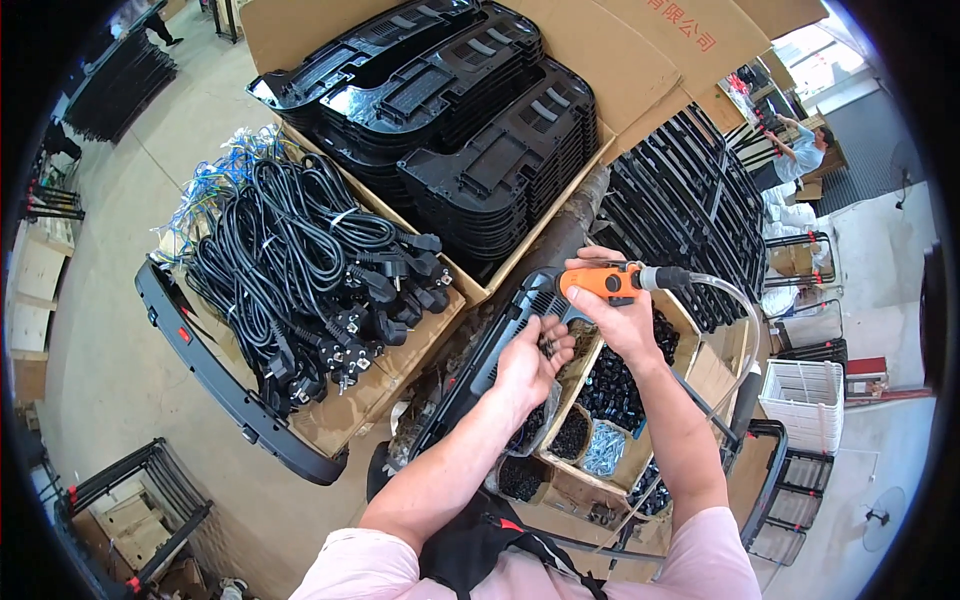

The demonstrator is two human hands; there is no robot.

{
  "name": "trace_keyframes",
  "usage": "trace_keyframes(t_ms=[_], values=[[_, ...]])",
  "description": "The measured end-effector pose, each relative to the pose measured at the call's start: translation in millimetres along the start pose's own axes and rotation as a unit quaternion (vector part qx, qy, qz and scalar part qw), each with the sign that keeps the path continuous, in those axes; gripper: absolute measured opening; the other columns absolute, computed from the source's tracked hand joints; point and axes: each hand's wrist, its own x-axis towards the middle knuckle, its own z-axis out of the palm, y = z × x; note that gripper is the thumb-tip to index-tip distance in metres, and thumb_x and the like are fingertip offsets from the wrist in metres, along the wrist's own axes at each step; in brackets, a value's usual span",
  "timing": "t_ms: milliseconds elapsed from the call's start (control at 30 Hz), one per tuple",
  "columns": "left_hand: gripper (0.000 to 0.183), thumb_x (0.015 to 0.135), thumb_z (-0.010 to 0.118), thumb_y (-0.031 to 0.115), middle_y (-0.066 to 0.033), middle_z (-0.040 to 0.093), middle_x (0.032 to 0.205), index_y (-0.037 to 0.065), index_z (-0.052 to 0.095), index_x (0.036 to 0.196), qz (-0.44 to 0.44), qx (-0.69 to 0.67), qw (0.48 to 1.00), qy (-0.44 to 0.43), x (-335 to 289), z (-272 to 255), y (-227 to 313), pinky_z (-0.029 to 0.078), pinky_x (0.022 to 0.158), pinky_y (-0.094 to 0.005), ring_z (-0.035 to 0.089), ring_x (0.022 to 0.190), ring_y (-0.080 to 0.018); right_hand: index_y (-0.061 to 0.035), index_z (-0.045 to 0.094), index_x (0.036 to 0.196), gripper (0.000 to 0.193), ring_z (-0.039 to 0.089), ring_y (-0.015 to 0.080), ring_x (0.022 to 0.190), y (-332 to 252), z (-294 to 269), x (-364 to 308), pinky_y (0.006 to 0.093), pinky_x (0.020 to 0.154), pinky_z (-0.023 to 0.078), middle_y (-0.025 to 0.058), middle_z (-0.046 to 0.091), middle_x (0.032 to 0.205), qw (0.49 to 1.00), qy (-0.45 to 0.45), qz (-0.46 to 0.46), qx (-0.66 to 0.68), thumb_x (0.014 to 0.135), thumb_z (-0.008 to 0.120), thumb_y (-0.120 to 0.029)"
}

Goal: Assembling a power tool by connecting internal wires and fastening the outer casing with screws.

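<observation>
My right hand (622, 318) grips an orange air screwdriver (600, 283), whose clear hose (738, 290) curves away to the right. Its tip points left, over the far end of a long black and grey plastic housing (478, 365) lying in front of me. Just nearer than the tool, my left hand (530, 362) is half curled with the palm up. Small dark pieces that look like screws (546, 346) rest in its fingers. Whether the tool's tip touches the housing is hidden by my hand.
A wooden bin (693, 345) with black parts (610, 392), black screws (571, 434) and silvery screws (604, 447) stands at right. To the left lie bundled black power cords (300, 230) on cardboard; beyond, a carton (612, 140) holds stacked black panels (500, 150). A person (800, 155) works far right.
</observation>
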Motion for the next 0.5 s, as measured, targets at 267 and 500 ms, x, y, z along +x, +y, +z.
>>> trace_keyframes(t_ms=[267,500], values=[[0.036,0.116,0.045,0.031,-0.0139,0.065,0.110,-0.002,0.060,0.119,-0.076,0.004,0.997,0.010,-38.2,-24.1,-18.6,0.061,0.088,-0.0401,0.067,0.095,-0.0259,-0.0014,0.068,0.122,0.040,0.070,0.0179,0.109,18.6,10.1,16.8,0.0346,0.098,0.057,0.0110,0.074,0.120,0.999,-0.011,-0.016,-0.049,0.086,0.085,-0.010],[0.037,0.117,0.041,0.028,-0.0111,0.067,0.108,-0.002,0.062,0.125,-0.100,0.080,0.991,-0.029,-82.0,-45.7,-24.1,0.061,0.090,-0.0394,0.070,0.098,-0.0248,-0.0014,0.070,0.118,0.037,0.069,0.0167,0.105,6.6,19.5,19.1,0.0335,0.095,0.056,0.0087,0.074,0.115,0.992,-0.038,-0.042,-0.117,0.085,0.085,-0.011]])
